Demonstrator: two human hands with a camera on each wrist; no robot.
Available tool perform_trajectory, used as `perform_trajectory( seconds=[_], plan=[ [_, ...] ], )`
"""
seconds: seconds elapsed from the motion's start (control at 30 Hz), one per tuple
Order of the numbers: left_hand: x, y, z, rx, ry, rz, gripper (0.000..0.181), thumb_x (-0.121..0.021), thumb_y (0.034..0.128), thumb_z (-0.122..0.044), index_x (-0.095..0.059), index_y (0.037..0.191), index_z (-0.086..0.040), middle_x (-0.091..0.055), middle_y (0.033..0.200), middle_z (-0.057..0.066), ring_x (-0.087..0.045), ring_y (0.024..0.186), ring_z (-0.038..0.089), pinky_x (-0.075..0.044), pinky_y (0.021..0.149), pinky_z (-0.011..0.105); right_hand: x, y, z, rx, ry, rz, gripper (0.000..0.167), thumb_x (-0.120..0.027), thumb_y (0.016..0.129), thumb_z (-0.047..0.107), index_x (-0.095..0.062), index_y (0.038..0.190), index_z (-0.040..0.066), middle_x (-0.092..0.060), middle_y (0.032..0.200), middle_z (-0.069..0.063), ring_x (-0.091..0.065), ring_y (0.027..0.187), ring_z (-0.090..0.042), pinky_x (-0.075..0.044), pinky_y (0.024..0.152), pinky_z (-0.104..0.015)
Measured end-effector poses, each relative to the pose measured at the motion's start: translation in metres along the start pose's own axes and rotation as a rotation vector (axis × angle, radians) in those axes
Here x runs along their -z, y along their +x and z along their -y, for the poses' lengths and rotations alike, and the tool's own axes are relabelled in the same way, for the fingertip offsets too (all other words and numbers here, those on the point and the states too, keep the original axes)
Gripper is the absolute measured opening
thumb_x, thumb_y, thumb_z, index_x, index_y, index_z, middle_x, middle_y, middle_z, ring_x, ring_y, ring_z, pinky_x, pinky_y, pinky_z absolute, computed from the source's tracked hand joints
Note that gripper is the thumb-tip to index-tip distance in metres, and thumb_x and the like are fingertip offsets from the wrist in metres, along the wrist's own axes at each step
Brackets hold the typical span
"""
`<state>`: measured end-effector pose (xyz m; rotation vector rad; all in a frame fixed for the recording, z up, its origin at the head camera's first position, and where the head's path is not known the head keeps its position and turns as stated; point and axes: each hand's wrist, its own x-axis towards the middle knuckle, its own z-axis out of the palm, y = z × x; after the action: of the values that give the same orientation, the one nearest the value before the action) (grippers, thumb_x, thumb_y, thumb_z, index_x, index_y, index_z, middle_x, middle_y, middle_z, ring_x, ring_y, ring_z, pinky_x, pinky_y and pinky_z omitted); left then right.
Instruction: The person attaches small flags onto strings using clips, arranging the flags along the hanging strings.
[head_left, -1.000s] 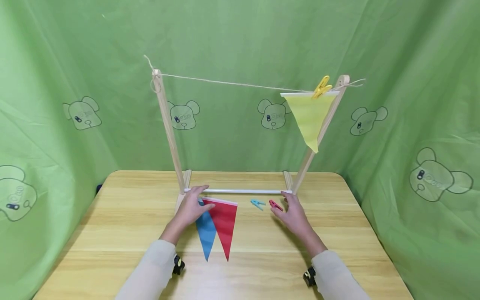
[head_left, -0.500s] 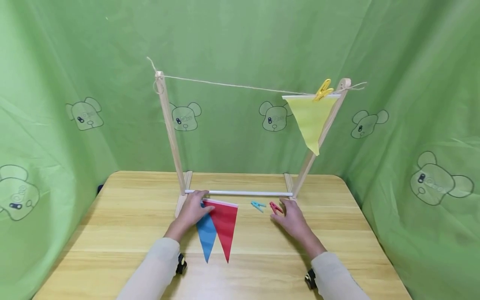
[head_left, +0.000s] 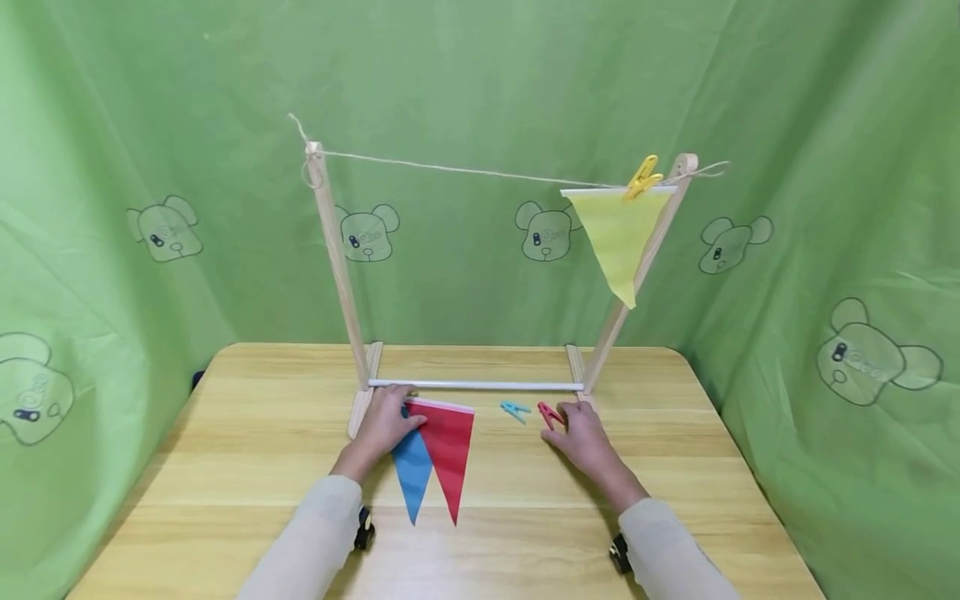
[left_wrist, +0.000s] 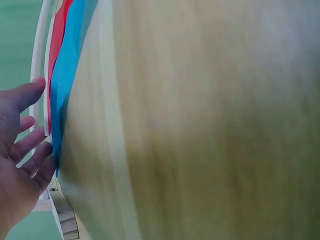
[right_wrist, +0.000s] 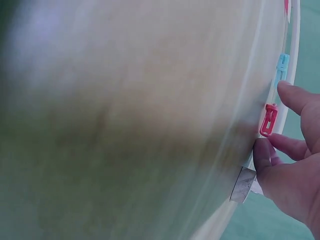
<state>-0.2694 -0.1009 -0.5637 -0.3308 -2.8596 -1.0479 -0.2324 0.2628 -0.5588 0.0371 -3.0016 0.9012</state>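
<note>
My left hand [head_left: 384, 423] lies over the upper left of the blue pennant [head_left: 412, 467], its thumb reaching to the red pennant [head_left: 452, 446]. In the left wrist view the fingers of that hand [left_wrist: 22, 145] are loosely bent beside the pennants' edge, with no clear grip. My right hand [head_left: 588, 442] is at the red clothespin [head_left: 550, 414]; the right wrist view shows a fingertip at the end of the red clothespin [right_wrist: 269, 120] and the thumb apart from it. A light blue clothespin [head_left: 515, 410] lies to the left of the red one.
Behind the hands stands a wooden frame [head_left: 337, 267] with a white rod [head_left: 480, 385] low across it and a string [head_left: 465, 172] at the top. A yellow clothespin [head_left: 642, 178] holds a yellow pennant [head_left: 618, 237] near the right post. Green cloth surrounds the table [head_left: 480, 550].
My right hand has drawn slightly back from the rod, its fingers closer around the red clothespin, which has turned a little. The left hand's fingers have drawn in slightly by the pennants.
</note>
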Motion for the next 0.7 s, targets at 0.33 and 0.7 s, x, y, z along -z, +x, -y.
perform_trajectory(
  seconds=[0.33,0.7],
  plan=[
    [0.0001,0.0021,-0.0002,0.005,0.034,0.006,0.053,-0.088,0.0822,-0.015,-0.068,0.13,-0.002,-0.065,0.132,0.019,-0.054,0.124,0.038,-0.049,0.108,0.049,-0.0013,0.0043,-0.0019,0.011,-0.025,-0.015,0.052,-0.084,0.087,0.018,-0.063,0.126,-0.009,-0.056,0.11,-0.022,-0.052,0.088,-0.027,-0.052,0.08,-0.044],
    [-0.0013,0.0021,0.0004,0.012,0.032,-0.001,0.051,-0.09,0.0807,-0.015,-0.07,0.127,-0.005,-0.062,0.118,0.014,-0.054,0.111,0.031,-0.053,0.098,0.045,-0.0019,0.0056,-0.0005,0.009,-0.028,-0.025,0.046,-0.084,0.087,0.018,-0.066,0.12,-0.008,-0.058,0.106,-0.02,-0.053,0.087,-0.025,-0.052,0.079,-0.042]
  ],
)
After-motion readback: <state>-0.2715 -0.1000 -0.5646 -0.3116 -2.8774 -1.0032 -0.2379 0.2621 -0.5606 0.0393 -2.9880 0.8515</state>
